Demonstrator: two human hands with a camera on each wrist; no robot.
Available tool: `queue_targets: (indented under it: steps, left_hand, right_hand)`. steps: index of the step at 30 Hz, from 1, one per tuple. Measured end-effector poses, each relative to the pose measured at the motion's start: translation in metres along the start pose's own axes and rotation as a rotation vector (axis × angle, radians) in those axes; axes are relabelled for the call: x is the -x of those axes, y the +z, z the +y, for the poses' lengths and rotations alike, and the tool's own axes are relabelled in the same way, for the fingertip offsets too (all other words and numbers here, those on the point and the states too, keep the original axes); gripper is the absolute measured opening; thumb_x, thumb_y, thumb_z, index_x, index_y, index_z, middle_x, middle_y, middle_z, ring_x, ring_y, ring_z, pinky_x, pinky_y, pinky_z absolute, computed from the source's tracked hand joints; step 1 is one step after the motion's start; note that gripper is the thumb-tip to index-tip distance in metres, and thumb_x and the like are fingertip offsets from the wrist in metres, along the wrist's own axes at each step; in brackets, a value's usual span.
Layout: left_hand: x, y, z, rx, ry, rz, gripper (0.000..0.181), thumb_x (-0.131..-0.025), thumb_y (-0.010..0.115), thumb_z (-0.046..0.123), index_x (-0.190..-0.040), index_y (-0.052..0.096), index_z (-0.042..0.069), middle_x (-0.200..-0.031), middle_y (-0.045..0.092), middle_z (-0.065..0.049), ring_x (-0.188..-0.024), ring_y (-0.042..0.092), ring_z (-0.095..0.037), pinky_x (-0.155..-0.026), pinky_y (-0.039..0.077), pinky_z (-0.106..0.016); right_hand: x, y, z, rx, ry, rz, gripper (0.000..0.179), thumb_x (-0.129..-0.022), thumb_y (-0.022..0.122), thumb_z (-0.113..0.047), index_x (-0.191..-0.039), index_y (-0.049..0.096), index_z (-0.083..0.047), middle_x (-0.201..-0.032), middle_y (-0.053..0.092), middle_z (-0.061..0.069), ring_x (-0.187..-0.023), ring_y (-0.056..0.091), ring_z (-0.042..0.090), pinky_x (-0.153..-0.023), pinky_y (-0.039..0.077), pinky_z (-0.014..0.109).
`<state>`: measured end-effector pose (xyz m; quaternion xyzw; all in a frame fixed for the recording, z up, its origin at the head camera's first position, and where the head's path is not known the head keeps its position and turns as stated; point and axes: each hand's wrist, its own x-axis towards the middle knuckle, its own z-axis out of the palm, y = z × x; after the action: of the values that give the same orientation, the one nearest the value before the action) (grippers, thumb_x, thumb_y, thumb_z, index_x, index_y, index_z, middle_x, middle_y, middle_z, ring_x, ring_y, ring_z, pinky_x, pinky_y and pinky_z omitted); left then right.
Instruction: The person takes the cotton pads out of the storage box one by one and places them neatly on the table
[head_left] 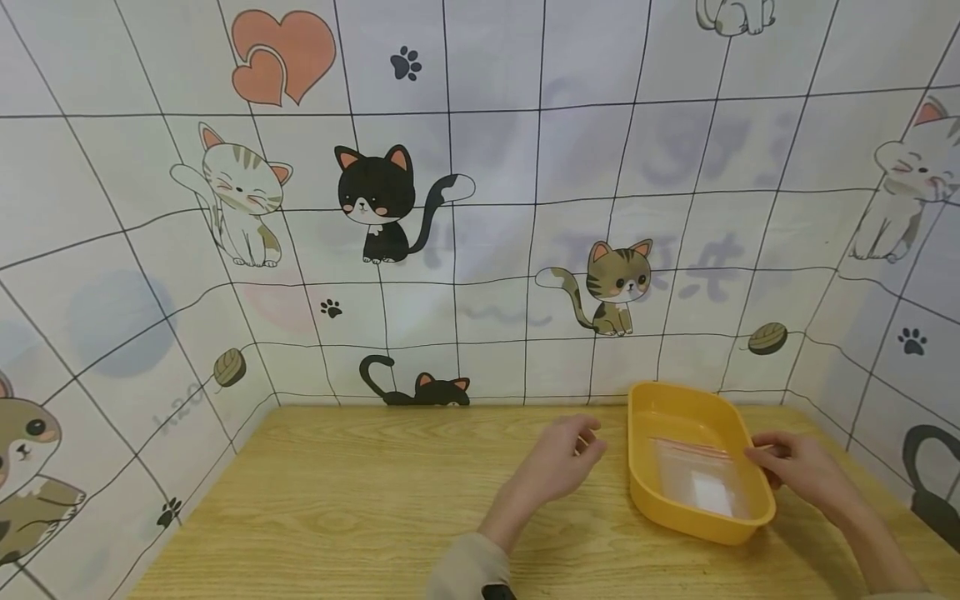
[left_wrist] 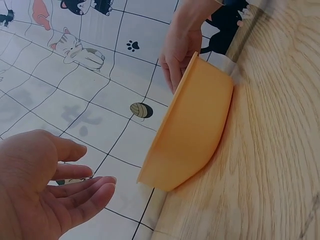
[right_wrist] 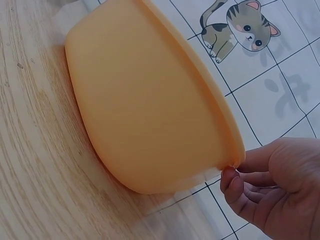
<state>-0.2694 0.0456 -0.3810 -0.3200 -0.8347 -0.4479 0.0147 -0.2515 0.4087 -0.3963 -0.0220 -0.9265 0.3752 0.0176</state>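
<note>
A yellow plastic basin stands on the wooden table at the right. Inside it lies a clear zip bag with a reddish seal strip; whether anything is in the bag I cannot tell. My right hand pinches the basin's right rim between thumb and fingers, as the right wrist view also shows with the hand at the rim. Left of the basin, my left hand hovers with loosely bent fingers and holds nothing. In the left wrist view that hand is apart from the basin's side.
The wooden table extends to the left of the basin. A white cloth wall with a grid and printed cats rises behind the table's back edge, with similar walls at both sides.
</note>
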Motion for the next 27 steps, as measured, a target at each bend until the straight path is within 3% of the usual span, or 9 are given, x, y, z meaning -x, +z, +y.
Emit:
queue_targets:
  steps: [8,27]
  left_hand:
    - [-0.006,0.007,0.006,0.060,-0.010,-0.003,0.031,-0.101,0.061,0.017,-0.128,0.063,0.002,-0.104,0.067,-0.003,-0.087,0.059,-0.003,-0.074,0.051,-0.018]
    - [-0.025,0.029,0.026,0.061,-0.033,-0.022,0.032,-0.099,0.063,0.020,-0.126,0.065,0.003,-0.105,0.067,0.000,-0.088,0.060,-0.003,-0.074,0.050,-0.016]
  right_hand:
    - [0.002,0.002,-0.004,0.012,-0.017,0.012,0.049,-0.103,0.058,-0.023,-0.123,0.052,0.021,-0.092,0.069,0.009,-0.071,0.061,0.015,-0.063,0.054,0.028]
    - [0.002,0.008,-0.007,-0.007,-0.056,0.002,0.050,-0.104,0.058,-0.024,-0.125,0.051,0.021,-0.097,0.069,0.013,-0.072,0.062,0.015,-0.065,0.056,0.030]
